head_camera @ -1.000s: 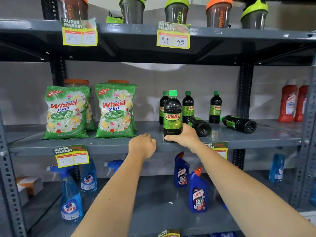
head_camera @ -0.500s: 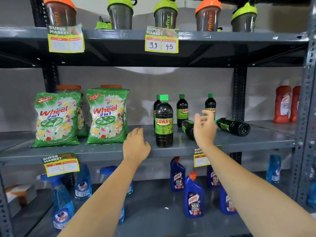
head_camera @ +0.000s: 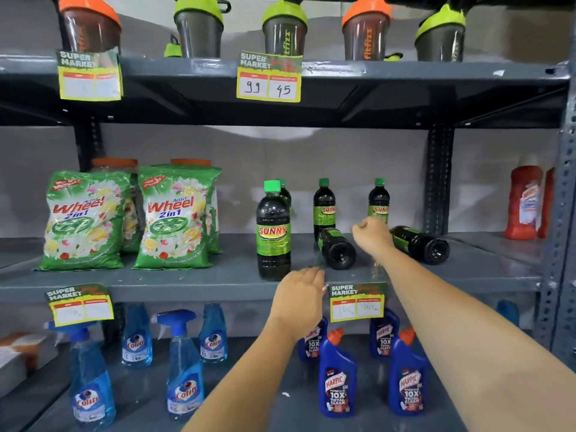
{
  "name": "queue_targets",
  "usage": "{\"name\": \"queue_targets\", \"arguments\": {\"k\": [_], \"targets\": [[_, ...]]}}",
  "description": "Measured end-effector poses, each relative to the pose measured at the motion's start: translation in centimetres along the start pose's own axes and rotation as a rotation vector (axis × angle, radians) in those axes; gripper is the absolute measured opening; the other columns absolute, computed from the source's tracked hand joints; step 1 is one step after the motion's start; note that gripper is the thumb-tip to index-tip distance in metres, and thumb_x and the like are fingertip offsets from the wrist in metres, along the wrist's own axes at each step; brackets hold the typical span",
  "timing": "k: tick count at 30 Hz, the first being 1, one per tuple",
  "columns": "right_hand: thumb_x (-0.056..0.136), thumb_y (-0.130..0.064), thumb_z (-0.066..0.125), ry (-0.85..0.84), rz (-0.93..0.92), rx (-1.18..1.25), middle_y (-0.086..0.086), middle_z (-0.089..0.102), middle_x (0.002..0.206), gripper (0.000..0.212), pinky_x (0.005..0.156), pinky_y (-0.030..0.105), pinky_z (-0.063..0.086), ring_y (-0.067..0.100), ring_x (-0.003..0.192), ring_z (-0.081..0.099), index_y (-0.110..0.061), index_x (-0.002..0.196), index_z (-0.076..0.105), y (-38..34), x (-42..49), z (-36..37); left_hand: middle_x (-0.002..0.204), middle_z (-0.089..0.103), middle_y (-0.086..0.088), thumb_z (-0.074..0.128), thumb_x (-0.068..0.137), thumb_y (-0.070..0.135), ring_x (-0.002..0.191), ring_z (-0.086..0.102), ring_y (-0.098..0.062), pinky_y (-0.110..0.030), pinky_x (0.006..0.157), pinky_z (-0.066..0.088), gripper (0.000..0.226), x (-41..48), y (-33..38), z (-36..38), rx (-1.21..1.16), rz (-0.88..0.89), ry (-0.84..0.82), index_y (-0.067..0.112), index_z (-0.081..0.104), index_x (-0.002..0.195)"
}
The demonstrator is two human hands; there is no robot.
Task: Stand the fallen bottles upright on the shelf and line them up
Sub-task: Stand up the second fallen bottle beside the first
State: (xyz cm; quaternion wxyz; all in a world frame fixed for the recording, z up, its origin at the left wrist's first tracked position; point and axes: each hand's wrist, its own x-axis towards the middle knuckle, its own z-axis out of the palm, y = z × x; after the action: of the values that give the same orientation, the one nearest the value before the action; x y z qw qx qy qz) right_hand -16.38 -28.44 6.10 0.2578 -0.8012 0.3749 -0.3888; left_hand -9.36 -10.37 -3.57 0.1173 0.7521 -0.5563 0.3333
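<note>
- Reaching toward the middle shelf (head_camera: 187,280), two bare arms are coming up from 6 o'clock.
- The right hand (head_camera: 372,236) is hovering between two fallen bottles, fingers loosely curled, gripping nothing.
- The left hand (head_camera: 300,293) is hanging at the shelf's front edge, fingers loosely extended, holding nothing.
- One fallen bottle (head_camera: 336,248) is lying at 9 o'clock of the right hand, base toward the camera.
- The other fallen bottle (head_camera: 419,244) is lying at 3 o'clock of that hand.
- A front bottle (head_camera: 273,232) is standing upright at 12 o'clock of the left hand.
- Three more upright bottles (head_camera: 324,207) are standing along the back.
- Detergent bags (head_camera: 82,219) are sitting at 9 o'clock on the same shelf.
</note>
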Motion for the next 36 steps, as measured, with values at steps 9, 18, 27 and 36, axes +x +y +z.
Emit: {"name": "queue_targets", "arguments": {"k": [9,18,27,36], "targets": [[0.084,-0.058,0.060,-0.429,0.267,0.080,0.009,0.057,0.092,0.056,0.053,0.027,0.037,0.021,0.069,0.052,-0.010,0.112,0.054,-2.6,-0.6,0.9,0.131,0.059,-0.009,0.020,0.091,0.028,0.119,0.055,-0.024,-0.037,0.100,0.044,0.055,-0.2,0.5,0.5,0.091,-0.039,0.031,0.009,0.053,0.131],[0.079,-0.062,0.064,-0.123,0.055,0.214,0.007,0.066,0.097,0.055,0.066,0.032,0.043,0.024,0.084,0.059,-0.009,0.093,0.064,0.3,-0.5,1.9,0.132,0.059,-0.009,0.021,0.091,0.029,0.121,0.054,-0.024,-0.037,0.103,0.041,0.056,-0.2,0.7,0.4,0.026,-0.070,0.022,0.008,0.053,0.131],[0.072,-0.046,0.081,-0.159,-0.218,0.259,-0.004,0.069,0.100,0.051,0.078,0.027,0.047,0.013,0.092,0.062,-0.019,0.113,0.066,1.7,-0.9,1.9,0.124,0.065,-0.008,0.029,0.089,0.028,0.113,0.060,-0.023,-0.036,0.099,0.046,0.051,-0.3,0.5,1.0,0.009,-0.079,0.063,0.009,0.060,0.125],[0.072,-0.041,0.083,-0.281,-0.132,0.328,-0.003,0.056,0.118,0.076,0.093,0.032,0.044,0.015,0.109,0.054,-0.019,0.132,0.042,2.2,-1.0,2.3,0.121,0.067,-0.007,0.032,0.089,0.027,0.111,0.062,-0.021,-0.035,0.097,0.047,0.048,-0.4,0.5,0.5,-0.002,-0.065,0.094,0.009,0.061,0.123]]}}
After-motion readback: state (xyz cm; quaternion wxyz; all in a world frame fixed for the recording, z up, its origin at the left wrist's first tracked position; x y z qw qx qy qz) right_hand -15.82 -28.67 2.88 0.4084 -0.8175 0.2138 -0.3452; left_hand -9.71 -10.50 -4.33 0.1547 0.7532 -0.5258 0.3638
